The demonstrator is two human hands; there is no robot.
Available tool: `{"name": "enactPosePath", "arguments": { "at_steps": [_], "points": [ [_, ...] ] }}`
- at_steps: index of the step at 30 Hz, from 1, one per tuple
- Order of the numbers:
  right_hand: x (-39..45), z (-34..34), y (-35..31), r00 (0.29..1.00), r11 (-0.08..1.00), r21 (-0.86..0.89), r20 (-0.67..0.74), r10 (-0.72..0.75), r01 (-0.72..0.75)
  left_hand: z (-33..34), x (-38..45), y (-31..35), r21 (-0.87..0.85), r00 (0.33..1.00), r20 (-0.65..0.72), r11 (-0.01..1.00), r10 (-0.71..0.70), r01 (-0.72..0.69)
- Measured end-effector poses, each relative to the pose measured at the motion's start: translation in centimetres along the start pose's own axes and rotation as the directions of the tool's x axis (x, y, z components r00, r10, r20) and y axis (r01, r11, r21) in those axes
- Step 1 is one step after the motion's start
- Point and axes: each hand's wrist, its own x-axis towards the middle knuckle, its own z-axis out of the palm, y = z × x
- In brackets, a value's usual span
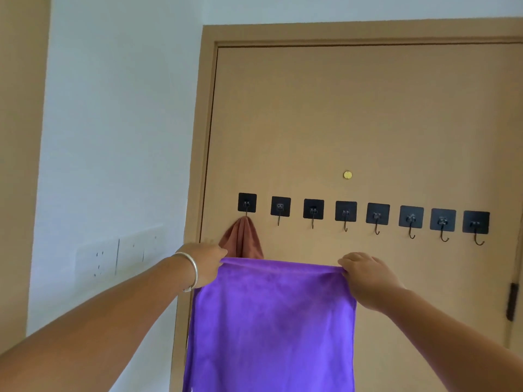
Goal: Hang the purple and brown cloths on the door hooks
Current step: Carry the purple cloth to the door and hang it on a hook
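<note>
Holding: both hands pinch the top corners of the purple cloth, which is stretched flat between them and hangs down through the lower centre of the frame, in front of the door.
Left hand: left of centre, fingers curled and clamped on the cloth's upper left corner; a silver bangle circles the wrist.
Right hand: right of centre, knuckles toward the camera, fingers folded tight on the upper right corner.
Cloth top edge: nearly level, sagging slightly, lying below the row of hooks and apart from them.
Brown cloth: bunched and hanging from the leftmost hook, just above the left hand; its lower part is hidden behind the purple cloth.
Free hooks: seven more black square-backed hooks run rightward across the middle of the frame, from the second hook to the last hook, each bare.
Open room: bare door surface above the hooks and to the right of the right hand.
Edges: door frame runs down just left of the brown cloth; a dark hinge sits at the lower right edge.
Farther: a small brass disc above the hook row; white wall with wall sockets at left.
</note>
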Motion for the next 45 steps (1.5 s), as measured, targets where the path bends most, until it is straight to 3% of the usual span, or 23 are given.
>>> {"name": "enactPosePath", "arguments": {
  "at_steps": [9,14,17,20,22,26,29,35,39,45],
  "points": [
    [9.1,2.3,-0.4,0.994,0.994,-0.053,-0.068,0.090,-0.093,3.2,10.5,-4.6,-0.069,0.982,-0.146,0.989,0.121,-0.132],
    [11.5,3.2,-0.5,0.990,0.994,-0.019,-0.088,0.107,-0.110,4.2,13.6,-5.5,-0.065,0.971,-0.189,0.985,0.148,-0.163],
    [13.1,2.9,-0.5,0.978,0.993,0.073,-0.181,0.105,-0.093,4.6,15.0,-6.0,-0.106,0.957,-0.238,0.975,0.166,-0.195],
    [14.3,2.7,-1.0,0.956,0.992,0.117,-0.287,0.069,-0.036,4.6,15.8,-6.1,-0.133,0.880,-0.410,0.939,0.239,-0.317],
    [15.0,2.6,-1.2,0.935,0.995,0.100,-0.351,0.055,-0.021,4.8,16.6,-6.1,-0.054,0.810,-0.494,0.919,0.316,-0.391],
    [15.5,1.8,-1.2,0.887,0.985,-0.051,-0.427,-0.173,0.168,5.1,17.6,-6.5,-0.044,0.815,-0.481,0.920,0.323,-0.390],
    [16.3,2.2,-0.6,0.889,0.960,-0.140,-0.365,-0.278,0.243,5.0,18.8,-6.1,0.044,0.830,-0.403,0.913,0.387,-0.405],
    [19.5,4.0,-0.8,0.969,0.972,-0.205,-0.191,-0.157,0.117,4.1,21.2,-2.8,0.062,0.948,-0.266,0.985,0.173,-0.162],
    [21.6,4.6,-2.6,0.991,0.969,-0.243,-0.120,-0.067,0.036,4.3,23.5,-0.6,0.167,0.978,-0.182,0.983,0.103,-0.072],
    [23.0,7.5,-4.6,1.000,0.964,-0.266,-0.026,0.007,-0.014,6.2,25.3,1.7,0.167,0.993,-0.115,0.986,0.019,0.001]
  ]
}}
